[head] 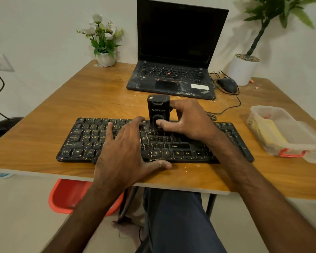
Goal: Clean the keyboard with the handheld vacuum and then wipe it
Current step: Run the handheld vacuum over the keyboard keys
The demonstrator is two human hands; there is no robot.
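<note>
Now the right hand (pixel 190 121) grips the vacuum (pixel 158 106), upright on the upper middle keys of the keyboard (pixel 80 141); the left hand (pixel 126 143) lies flat and spread on it. Best is to hold the keyboard firm and draw the vacuum slowly along each row

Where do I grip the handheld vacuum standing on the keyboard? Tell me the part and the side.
Grip the handheld vacuum around its lower body, coming from its right, as the right hand does. It stands upright, tall and narrow, so thumb and fingers can oppose across it; the left hand lies flat on the keyboard, blocking the left.
</note>
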